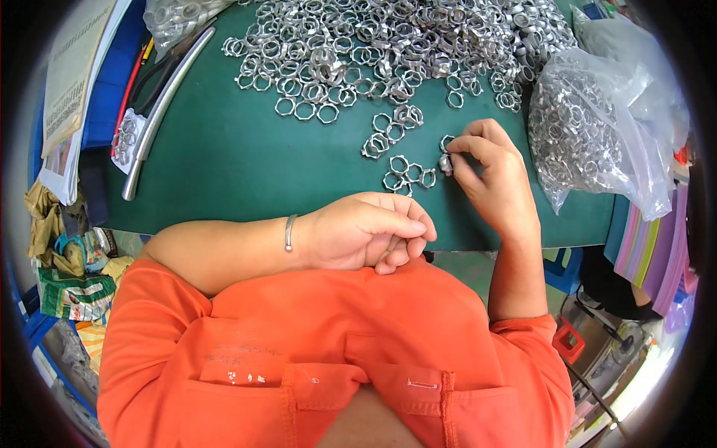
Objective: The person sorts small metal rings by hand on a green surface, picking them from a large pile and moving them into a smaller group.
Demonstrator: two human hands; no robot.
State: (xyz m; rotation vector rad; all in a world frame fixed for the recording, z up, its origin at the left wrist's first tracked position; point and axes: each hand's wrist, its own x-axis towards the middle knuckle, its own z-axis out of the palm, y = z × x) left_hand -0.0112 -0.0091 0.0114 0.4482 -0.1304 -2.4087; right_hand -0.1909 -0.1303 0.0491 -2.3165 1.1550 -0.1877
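Note:
My right hand [493, 175] is closed in a pinch over the green table, with small silvery metal rings [446, 163] at its thumb and fingertips. They look many-sided; how many it grips cannot be made out. To the left of those fingers is a small group of loose rings [412, 173], with another small cluster [388, 133] just beyond. My left hand [373, 230] rests by the table's near edge, fingers curled inward and thumb laid over them. Whatever may be inside it is hidden. A metal bangle [289, 233] circles my left wrist.
A large heap of similar rings [388, 45] covers the far part of the green table [246, 164]. Clear plastic bags of rings stand at right [575, 127] and far left [175, 19]. A long curved metal-edged strip [168, 104] and papers [75, 89] lie along the left.

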